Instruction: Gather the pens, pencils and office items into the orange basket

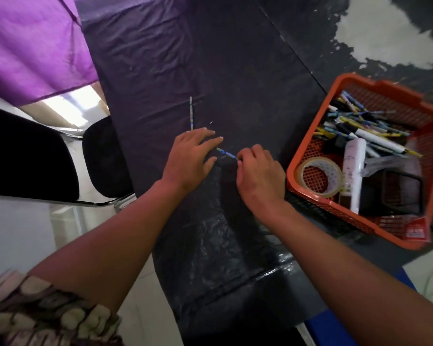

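Pinching one end of a blue-and-yellow pencil point(226, 153) on the black table cover point(235, 71), the right hand point(259, 174) has its fingertips closed on it. Left hand point(189, 156) lies flat beside it, fingers spread wide, holding nothing. A second pencil point(191, 113) lies just beyond. Orange basket point(308, 136) at right holds pens, a tape roll point(319, 176) and a white tube point(353, 171).

Pencil point(226, 154): near end hidden under the right hand point(259, 174) fingers.
Second pencil point(191, 113): lower tip hidden behind the left hand point(189, 158).
Orange basket point(310, 136) contents: piled and blurred, single pens indistinguishable.
Red packet point(416, 229): print unreadable.
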`<state>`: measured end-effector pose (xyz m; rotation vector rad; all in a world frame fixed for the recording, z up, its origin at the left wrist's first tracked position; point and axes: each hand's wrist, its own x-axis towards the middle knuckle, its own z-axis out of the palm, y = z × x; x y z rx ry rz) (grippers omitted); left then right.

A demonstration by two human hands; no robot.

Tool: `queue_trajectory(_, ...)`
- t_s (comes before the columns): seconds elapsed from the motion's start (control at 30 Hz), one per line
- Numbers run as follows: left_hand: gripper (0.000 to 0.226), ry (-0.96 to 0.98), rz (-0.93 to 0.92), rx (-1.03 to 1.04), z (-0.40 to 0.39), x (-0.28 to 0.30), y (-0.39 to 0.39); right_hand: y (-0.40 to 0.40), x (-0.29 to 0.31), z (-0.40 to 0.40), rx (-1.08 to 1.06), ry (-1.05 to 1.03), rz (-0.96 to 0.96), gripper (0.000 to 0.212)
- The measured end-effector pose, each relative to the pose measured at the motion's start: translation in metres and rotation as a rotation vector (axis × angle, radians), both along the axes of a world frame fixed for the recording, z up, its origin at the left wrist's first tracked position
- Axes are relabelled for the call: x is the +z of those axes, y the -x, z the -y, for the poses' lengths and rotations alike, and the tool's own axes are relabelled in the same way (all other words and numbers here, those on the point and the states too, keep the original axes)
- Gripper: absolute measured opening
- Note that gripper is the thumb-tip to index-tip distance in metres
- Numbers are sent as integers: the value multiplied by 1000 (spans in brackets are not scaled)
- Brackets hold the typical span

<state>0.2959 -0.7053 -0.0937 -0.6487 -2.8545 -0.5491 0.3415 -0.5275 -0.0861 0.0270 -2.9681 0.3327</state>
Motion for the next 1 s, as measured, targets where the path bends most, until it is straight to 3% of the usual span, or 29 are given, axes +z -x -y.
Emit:
queue_trajectory(0.2, 28, -73, -134, -73, -39, 34, -1, -16, 33, -47, 28, 3, -161, 8)
queue_trajectory(0.4, 27, -89, -117, -128, -99, 49, -1, -44, 48, -120, -165, 87, -222, 52)
queue_trajectory(0.7, 25, -82, -19, -219, -232, 59, 0, -84, 21, -248, -425, 11, -40, 89)
queue_trajectory(1.0, 25, -53, 56, -261, -333, 46, 23, -88, 7, -255, -438, 182, -57, 98)
